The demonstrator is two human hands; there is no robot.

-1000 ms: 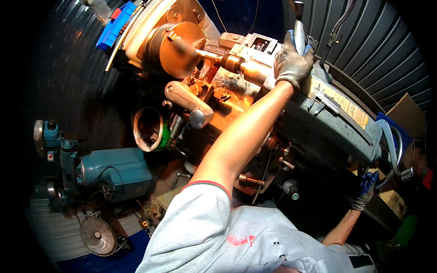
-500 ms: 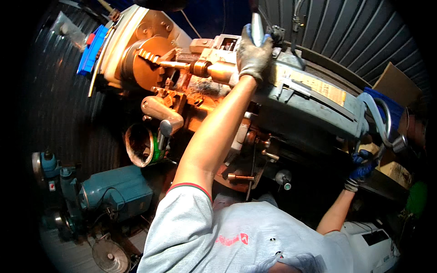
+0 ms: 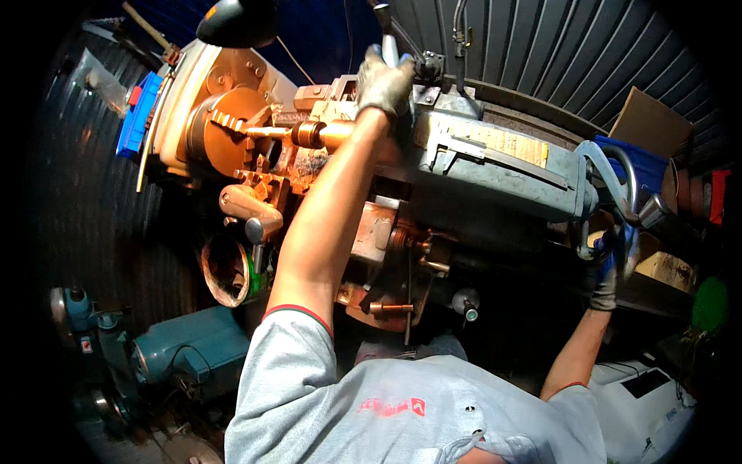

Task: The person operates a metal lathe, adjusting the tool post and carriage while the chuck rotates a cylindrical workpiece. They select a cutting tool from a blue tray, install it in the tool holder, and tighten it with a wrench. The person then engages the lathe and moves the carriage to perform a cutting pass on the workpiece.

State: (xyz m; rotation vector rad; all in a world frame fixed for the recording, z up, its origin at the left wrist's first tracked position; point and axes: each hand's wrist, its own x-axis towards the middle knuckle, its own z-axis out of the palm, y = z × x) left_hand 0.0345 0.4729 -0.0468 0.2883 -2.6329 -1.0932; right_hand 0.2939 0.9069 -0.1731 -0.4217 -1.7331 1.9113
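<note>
My left hand (image 3: 384,83), in a grey work glove, is closed around a metal lever (image 3: 389,50) on top of the lathe's tailstock (image 3: 502,182). The lever's bright shaft rises between thumb and fingers. Below that hand, the tailstock barrel carries a drill chuck (image 3: 308,134). A pale tool runs from it to the lathe chuck (image 3: 226,133), whose stepped jaw shows. At the right, my right hand (image 3: 610,269), in a blue-and-grey glove, is closed on the lower rim of the tailstock handwheel (image 3: 627,174). Its fingers are slightly blurred and partly hidden.
A caliper (image 3: 495,157) lies on cardboard atop the tailstock. Below the chuck are a tool post with a handle (image 3: 251,210) and a round, open-topped container (image 3: 222,269). A teal motor (image 3: 189,344) stands lower left. A dark lamp head (image 3: 238,22) hangs at the top.
The whole view has shifted, moving the machine left in the picture. My right hand has moved rightward along the handwheel's lower side. My left hand stays on the lever.
</note>
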